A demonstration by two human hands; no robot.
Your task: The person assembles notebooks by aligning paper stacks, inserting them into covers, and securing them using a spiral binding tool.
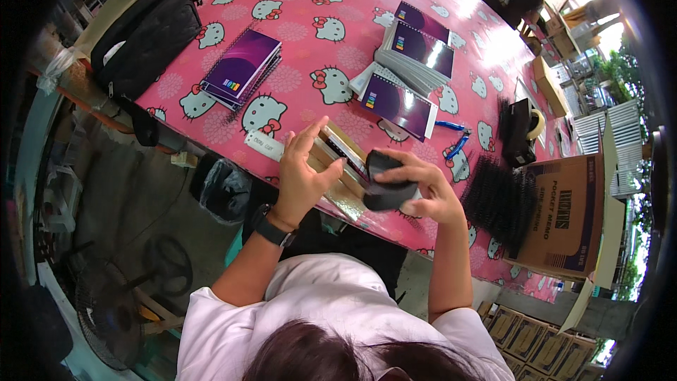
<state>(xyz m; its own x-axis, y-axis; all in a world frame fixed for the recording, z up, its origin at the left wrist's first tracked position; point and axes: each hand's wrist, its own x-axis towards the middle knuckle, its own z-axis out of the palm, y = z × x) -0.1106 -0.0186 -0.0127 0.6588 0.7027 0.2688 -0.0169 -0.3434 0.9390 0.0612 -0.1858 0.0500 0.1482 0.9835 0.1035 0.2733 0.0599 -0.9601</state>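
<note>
At the table's near edge, a brown wooden or cardboard block (343, 194) lies slanted between my hands. A narrow dark strip with a white edge (342, 149) sits along it, possibly a notebook seen edge-on. My left hand (305, 173), with a black watch on the wrist, rests at the block's left side, thumb and fingers apart. In my right hand (427, 183) is a rounded black object (386, 194), gripped over the block's right end; its kind is unclear. A white strip with writing (264, 145) lies left of my left hand.
Purple spiral notebooks (243, 63) are stacked at left, more (400, 104) beyond my hands. Blue-handled pliers (460, 142), black spiral wires (497, 194), a tape dispenser (520, 132) and a cardboard box (560, 215) stand at right. A black bag (151, 35) lies far left.
</note>
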